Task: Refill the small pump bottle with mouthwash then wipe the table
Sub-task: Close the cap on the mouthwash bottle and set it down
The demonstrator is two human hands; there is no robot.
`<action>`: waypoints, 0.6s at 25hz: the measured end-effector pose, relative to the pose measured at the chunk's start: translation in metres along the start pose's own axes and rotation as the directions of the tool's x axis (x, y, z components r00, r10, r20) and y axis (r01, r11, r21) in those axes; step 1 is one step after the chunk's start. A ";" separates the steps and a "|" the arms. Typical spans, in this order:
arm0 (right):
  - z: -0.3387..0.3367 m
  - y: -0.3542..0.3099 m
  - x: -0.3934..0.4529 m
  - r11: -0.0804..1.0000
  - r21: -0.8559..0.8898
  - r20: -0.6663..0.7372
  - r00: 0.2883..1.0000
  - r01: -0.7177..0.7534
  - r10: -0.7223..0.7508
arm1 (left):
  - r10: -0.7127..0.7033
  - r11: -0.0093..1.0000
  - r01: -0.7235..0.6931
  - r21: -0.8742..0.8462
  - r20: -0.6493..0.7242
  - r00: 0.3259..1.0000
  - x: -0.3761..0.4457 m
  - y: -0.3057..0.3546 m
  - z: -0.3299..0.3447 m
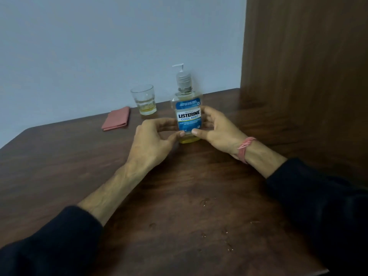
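A clear pump bottle (188,110) with a blue Listerine label and a white pump head stands upright in the middle of the dark wooden table (59,166). Yellow liquid fills only its bottom. My left hand (153,140) grips its lower left side and my right hand (217,130) its lower right side, thumbs meeting on the label's lower edge. A glass (143,102) with a little yellow liquid stands behind the bottle to the left. A folded pink cloth (116,121) lies left of the glass.
Several small liquid drops (207,202) dot the table near its front edge. A wooden panel (304,66) rises at the right, and a pale wall (99,46) stands behind the table. A pink band circles my right wrist.
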State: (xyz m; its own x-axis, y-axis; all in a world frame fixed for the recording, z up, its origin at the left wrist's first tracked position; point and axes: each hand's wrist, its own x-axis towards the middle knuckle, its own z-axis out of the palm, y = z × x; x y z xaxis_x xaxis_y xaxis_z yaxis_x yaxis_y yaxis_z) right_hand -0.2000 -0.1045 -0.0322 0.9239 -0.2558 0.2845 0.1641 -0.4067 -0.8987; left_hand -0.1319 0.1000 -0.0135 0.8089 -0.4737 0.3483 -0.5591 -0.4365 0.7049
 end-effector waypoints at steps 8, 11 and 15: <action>-0.064 0.035 0.066 0.968 -0.100 -0.406 0.898 -0.230 0.172 | -0.114 0.981 0.123 -0.147 0.069 0.991 0.148 0.017 0.108; -0.087 0.041 0.099 0.948 -0.053 -0.397 0.878 -0.313 0.267 | -0.119 0.986 0.120 -0.114 0.018 0.993 0.186 0.019 0.137; -0.103 0.050 0.136 0.929 -0.036 -0.396 0.859 -0.367 0.325 | -0.133 0.983 0.131 -0.130 -0.006 0.991 0.228 0.015 0.159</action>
State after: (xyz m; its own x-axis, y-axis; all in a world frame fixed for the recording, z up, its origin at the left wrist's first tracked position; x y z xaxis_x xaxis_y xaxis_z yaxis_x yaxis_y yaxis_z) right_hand -0.1014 -0.2503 -0.0038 0.7099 -0.6991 0.0849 -0.1993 -0.3151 -0.9279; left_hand 0.0149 -0.1359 -0.0213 0.8773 -0.4065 0.2553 -0.4197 -0.3914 0.8189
